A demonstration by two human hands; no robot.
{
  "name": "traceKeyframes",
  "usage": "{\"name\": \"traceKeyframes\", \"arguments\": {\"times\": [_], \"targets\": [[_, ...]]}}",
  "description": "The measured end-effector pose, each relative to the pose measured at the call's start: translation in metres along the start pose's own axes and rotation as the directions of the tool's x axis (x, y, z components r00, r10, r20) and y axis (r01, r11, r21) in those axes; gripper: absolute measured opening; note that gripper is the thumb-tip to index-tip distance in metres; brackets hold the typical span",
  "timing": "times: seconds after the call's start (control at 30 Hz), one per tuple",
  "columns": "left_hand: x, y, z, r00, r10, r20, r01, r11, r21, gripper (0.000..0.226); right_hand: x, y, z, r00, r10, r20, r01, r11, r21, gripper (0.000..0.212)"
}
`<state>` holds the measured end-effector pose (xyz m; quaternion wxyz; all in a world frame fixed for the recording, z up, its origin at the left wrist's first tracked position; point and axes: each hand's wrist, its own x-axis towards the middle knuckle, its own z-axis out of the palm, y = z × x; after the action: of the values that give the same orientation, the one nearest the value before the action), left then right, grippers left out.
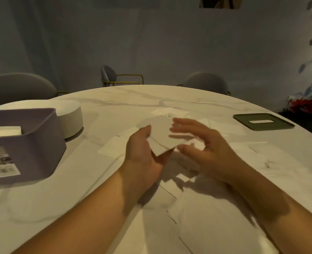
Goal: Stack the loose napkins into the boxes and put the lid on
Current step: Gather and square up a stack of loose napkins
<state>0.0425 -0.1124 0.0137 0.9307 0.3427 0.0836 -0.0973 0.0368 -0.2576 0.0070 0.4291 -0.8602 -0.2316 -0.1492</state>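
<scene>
At the centre of the table (pixel 133 99): small stack of napkins (pixel 162 136) gripped in the left hand (pixel 144 153), raised off the loose napkins (pixel 215 226) spread beneath. Right hand (pixel 202 145) relaxed, fingers extended, holding nothing, just beside the stack's right edge; contact not determinable through blur. Box (pixel 32 143) well apart to the left, already holding a folded pile (pixel 4 132), nearer the left hand. Expect a leftward carry by that hand. Lid (pixel 279 123) flat at far right, nearer the right hand.
</scene>
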Motion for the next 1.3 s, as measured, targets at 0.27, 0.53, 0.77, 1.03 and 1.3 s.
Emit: {"name": "traceKeyframes", "arguments": {"times": [0.27, 0.53, 0.77, 1.03, 1.3], "targets": [[0.026, 0.040, -0.037, 0.973, 0.084, -0.217, -0.134, 0.966, -0.223, 0.021, -0.001, 0.012, -0.018, 0.941, 0.244, 0.236, -0.205, 0.963, -0.176, 0.015], [0.032, 0.043, -0.049, 0.989, 0.084, -0.118, -0.114, 0.955, -0.274, 0.029, -0.002, 0.010, -0.008, 0.921, 0.175, 0.349, -0.042, 0.932, -0.359, 0.027], [0.034, 0.042, -0.047, 0.987, 0.082, -0.137, -0.116, 0.958, -0.262, 0.035, 0.000, 0.006, -0.006, 0.996, 0.085, -0.010, -0.085, 0.976, -0.203, 0.015], [0.034, 0.040, -0.044, 0.994, 0.100, -0.051, -0.110, 0.963, -0.248, 0.060, 0.003, 0.011, -0.012, 0.827, 0.386, -0.409, -0.311, 0.920, 0.240, 0.012], [0.028, 0.030, -0.034, 1.000, 0.007, -0.009, -0.009, 0.982, -0.191, 0.051, 0.000, 0.005, -0.022, 0.680, 0.729, -0.078, -0.432, 0.484, 0.761, 0.017]]}}
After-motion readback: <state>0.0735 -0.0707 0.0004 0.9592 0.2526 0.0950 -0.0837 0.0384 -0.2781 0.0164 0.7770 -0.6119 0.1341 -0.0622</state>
